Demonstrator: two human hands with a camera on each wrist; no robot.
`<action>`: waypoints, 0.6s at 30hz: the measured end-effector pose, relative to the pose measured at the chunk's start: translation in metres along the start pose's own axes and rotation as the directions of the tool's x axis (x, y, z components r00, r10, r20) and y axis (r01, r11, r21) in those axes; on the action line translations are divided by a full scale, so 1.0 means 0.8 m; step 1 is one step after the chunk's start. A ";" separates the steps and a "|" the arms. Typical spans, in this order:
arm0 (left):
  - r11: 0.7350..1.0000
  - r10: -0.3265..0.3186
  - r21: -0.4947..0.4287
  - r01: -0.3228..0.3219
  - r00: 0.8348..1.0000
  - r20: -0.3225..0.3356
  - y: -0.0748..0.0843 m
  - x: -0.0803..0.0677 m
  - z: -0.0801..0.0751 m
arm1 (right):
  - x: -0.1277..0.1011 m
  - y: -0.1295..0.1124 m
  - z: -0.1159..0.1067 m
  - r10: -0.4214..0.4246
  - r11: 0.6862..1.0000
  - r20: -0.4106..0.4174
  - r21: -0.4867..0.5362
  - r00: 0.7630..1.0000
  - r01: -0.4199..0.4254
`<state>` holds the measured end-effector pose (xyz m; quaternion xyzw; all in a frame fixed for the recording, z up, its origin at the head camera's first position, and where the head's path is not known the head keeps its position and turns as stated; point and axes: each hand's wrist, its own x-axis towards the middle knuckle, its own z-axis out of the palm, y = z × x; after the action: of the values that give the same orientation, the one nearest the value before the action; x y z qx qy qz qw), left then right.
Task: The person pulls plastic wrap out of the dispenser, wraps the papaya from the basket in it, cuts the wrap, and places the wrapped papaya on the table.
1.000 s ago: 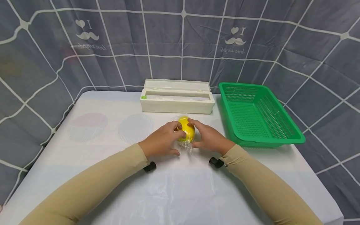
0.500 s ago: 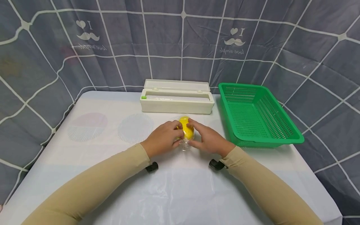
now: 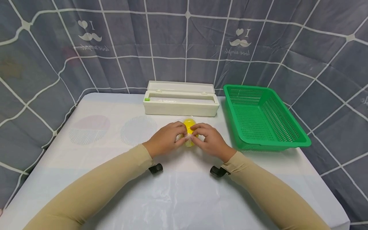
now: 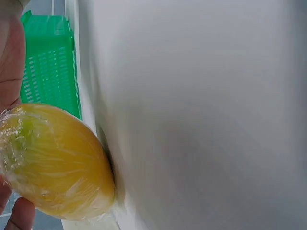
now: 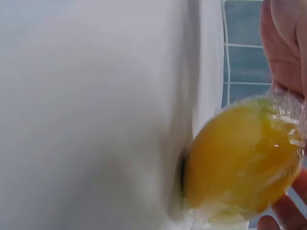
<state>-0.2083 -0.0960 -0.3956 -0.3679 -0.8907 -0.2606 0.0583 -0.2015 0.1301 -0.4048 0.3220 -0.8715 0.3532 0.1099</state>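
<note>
A smooth oval yellow fruit rests on the table between the two hands, covered in clear plastic wrap. My left hand pinches the gathered wrap from the left, over the fruit's near side. From the right, my right hand pinches the same bunched film with thumb and fingers. In the left wrist view the wrapped fruit has a greenish end, where the film is crumpled. The right wrist view shows the fruit touching the tabletop, with fingertips beside it.
Behind the hands stands a white plastic wrap dispenser with its lid raised and a green slider at its left end. A green perforated basket is to the right on the white-covered table. Grey checked curtain surrounds the back and sides.
Both hands have drawn together over the fruit's near side. The loose wrap that stuck out toward me is now gathered up between the fingers of both hands.
</note>
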 end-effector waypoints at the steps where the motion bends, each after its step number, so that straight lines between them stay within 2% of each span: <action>1: 1.000 -0.011 -0.023 0.011 1.000 0.005 0.000 0.000 -0.001 | 0.001 0.000 0.002 0.010 1.000 -0.012 0.016 1.000 -0.010; 6: 0.993 -0.090 -0.075 0.090 0.996 -0.003 -0.001 0.003 0.000 | 0.002 0.000 0.008 0.089 0.992 -0.050 0.094 0.995 -0.084; 12: 0.974 -0.192 -0.123 0.188 0.981 -0.020 -0.003 0.011 0.004 | 0.004 0.001 0.008 0.195 0.964 -0.066 0.200 0.979 -0.178; 18: 0.962 -0.217 -0.177 0.209 0.976 -0.027 -0.003 0.013 0.003 | 0.006 0.005 0.009 0.159 0.973 -0.081 0.182 0.984 -0.142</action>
<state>-0.2177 -0.0898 -0.3955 -0.2676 -0.8975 -0.3502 0.0184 -0.2076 0.1253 -0.4103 0.2460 -0.8527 0.4509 0.0955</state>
